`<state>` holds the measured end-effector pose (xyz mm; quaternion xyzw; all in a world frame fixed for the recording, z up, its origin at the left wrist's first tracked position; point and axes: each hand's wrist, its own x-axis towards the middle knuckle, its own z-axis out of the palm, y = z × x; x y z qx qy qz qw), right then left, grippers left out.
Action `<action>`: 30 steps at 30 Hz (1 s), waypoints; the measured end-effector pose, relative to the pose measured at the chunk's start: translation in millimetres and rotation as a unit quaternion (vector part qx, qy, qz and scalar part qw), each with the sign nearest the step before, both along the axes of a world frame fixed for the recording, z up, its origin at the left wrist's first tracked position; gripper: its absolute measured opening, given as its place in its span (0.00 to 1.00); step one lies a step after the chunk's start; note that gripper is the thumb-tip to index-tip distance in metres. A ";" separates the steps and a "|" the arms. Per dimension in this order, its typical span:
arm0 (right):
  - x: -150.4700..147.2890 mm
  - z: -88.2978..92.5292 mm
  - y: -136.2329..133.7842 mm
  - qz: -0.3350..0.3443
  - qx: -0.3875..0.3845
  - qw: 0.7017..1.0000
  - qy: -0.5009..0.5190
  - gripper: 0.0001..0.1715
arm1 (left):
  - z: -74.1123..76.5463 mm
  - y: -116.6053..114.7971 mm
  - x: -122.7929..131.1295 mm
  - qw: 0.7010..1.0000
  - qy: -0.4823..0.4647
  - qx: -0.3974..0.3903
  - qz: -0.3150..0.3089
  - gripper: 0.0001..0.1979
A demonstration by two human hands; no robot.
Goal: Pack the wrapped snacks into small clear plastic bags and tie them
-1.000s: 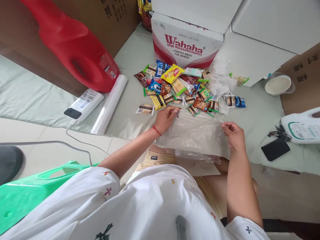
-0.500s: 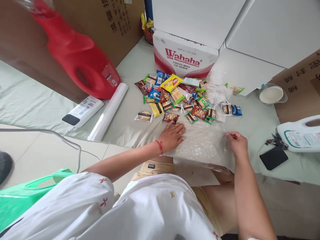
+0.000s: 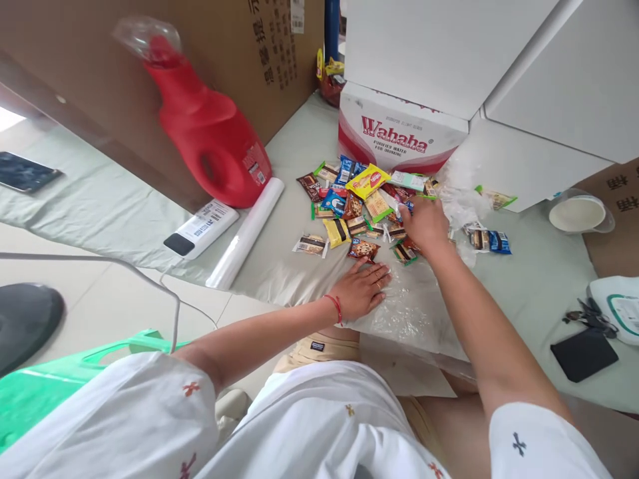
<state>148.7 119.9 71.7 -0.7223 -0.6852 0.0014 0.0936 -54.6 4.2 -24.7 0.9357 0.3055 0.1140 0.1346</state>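
A clear plastic bag (image 3: pixel 417 313) lies flat on the pale green sheet (image 3: pixel 524 279) in front of me. My left hand (image 3: pixel 362 287) rests palm down on the bag's left part, fingers stretched out. My right hand (image 3: pixel 424 223) reaches forward into a pile of small wrapped snack packets (image 3: pixel 369 199); its fingers curl down over the packets and are hidden from me. A chocolate-chip cookie packet (image 3: pixel 363 249) lies just beyond my left fingertips.
A Wahaha cardboard box (image 3: pixel 399 136) stands behind the pile, white boxes (image 3: pixel 524 80) beside it. A red jug (image 3: pixel 210 136), a roll of plastic bags (image 3: pixel 244 233) and a white device (image 3: pixel 200 228) lie to the left. Crumpled clear plastic (image 3: pixel 462 193), a white bowl (image 3: pixel 579 213), keys and a black wallet (image 3: pixel 584 352) are to the right.
My right hand let go of the bag's right edge and reached forward into the snack pile. My left hand went from the packets to lying flat on the bag. The camera shifted left.
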 end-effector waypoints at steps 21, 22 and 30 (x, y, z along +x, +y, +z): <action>62.8 -8.9 -78.2 -0.095 0.002 0.954 0.283 0.30 | -1.8 0.2 -0.7 0.999 -0.034 -0.029 -0.006 0.26; 66.3 -8.7 -96.6 -0.099 0.026 0.952 0.288 0.30 | -1.2 0.4 -1.0 0.999 -0.035 -0.037 -0.005 0.26; 82.8 -10.6 -207.7 0.039 -0.035 0.979 0.197 0.19 | 4.9 4.0 -3.1 0.997 -0.034 -0.071 0.026 0.27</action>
